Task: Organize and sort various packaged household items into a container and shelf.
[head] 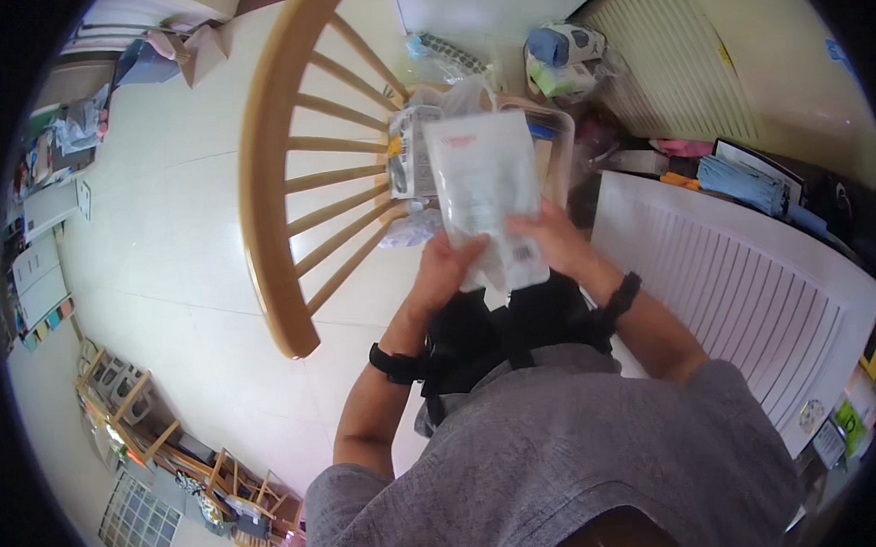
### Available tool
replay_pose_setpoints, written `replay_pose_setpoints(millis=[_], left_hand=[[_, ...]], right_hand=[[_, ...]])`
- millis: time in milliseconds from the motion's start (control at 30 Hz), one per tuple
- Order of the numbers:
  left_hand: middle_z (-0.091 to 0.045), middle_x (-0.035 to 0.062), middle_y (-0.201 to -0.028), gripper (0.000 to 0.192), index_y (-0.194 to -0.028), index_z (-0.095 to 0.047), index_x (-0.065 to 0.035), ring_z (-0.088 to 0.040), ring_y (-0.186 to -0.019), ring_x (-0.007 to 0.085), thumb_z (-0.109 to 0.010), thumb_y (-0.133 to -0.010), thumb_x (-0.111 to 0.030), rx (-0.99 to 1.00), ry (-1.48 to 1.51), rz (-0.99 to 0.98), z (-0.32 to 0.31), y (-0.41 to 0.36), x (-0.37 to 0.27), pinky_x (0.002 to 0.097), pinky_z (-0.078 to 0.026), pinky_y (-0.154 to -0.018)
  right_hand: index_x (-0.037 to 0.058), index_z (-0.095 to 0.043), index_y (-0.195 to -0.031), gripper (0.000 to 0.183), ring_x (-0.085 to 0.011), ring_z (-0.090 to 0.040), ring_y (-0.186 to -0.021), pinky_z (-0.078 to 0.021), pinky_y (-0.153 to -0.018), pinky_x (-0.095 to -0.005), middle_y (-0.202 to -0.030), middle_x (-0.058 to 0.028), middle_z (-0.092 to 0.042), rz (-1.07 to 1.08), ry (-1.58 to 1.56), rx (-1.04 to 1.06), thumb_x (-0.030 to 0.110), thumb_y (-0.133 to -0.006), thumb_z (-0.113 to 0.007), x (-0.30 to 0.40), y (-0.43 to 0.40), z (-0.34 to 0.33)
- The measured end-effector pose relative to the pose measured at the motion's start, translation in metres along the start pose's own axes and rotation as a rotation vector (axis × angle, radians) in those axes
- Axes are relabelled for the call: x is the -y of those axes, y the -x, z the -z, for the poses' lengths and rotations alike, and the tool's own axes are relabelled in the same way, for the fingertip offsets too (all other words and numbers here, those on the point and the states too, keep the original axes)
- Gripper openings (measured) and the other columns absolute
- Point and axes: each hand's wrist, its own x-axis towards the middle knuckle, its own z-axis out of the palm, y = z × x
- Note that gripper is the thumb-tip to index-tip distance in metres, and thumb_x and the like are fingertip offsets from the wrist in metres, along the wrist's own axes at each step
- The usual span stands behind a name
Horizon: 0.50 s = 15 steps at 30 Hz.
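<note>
Between both hands I hold a white plastic packet [481,171] bearing red print near its top and a barcode low on its right. My left hand [448,266] grips the lower left edge, thumb across the front. On the right side, my right hand [552,237] pinches the packet with its thumb on the face. Behind the packet, a wooden chair [268,171] with a curved back rail and spindles bears several things. A box with black print [412,148] sits on it, next to a clear plastic bin [565,146] partly hidden by the packet.
A white louvred door [728,292] stands close on my right. Packages and a blue roll [548,47] lie beyond the bin. A plastic bag [411,229] is by the seat's near edge. Pale floor tiles [168,225] stretch left towards shelves [40,266] and wooden furniture [221,483].
</note>
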Motion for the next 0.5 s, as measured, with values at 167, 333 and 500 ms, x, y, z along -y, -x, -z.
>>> replay_pose_setpoints(millis=[167,333,500], left_hand=[[-0.064,0.0078,-0.092,0.03,-0.101,-0.061,0.0035,-0.058,-0.081,0.0118,-0.059,-0.085,-0.022,0.088,-0.431,0.107,0.023,0.019,0.043,0.0261,-0.048,-0.069],[-0.057,0.0074,-0.059,0.035,-0.076,-0.056,0.0,-0.054,-0.048,0.0132,-0.06,-0.083,-0.034,-0.174,-0.312,0.288,0.044,0.014,0.051,0.0256,-0.043,-0.043],[-0.056,0.0227,-0.101,0.059,-0.114,-0.046,-0.0009,-0.054,-0.094,0.0368,-0.071,-0.068,-0.028,-0.539,-0.863,-0.052,0.106,-0.033,0.132,0.0426,-0.044,-0.08]], right_hand=[[-0.0021,-0.052,-0.109,0.034,-0.0183,-0.058,-0.088,-0.0475,-0.079,-0.0318,-0.1,-0.0088,-0.059,-0.077,-0.299,-0.024,0.008,-0.078,-0.064,-0.06,0.018,-0.01],[-0.0006,-0.052,-0.107,0.034,-0.0174,-0.059,-0.08,-0.0493,-0.071,-0.0299,-0.093,-0.0082,-0.06,-0.006,0.016,-0.274,0.006,-0.075,-0.064,-0.064,0.012,-0.008],[-0.0009,-0.052,-0.105,0.032,-0.0167,-0.059,-0.08,-0.0492,-0.071,-0.029,-0.095,-0.0091,-0.061,0.098,-0.1,-0.397,0.007,-0.076,-0.064,-0.067,-0.011,0.018]])
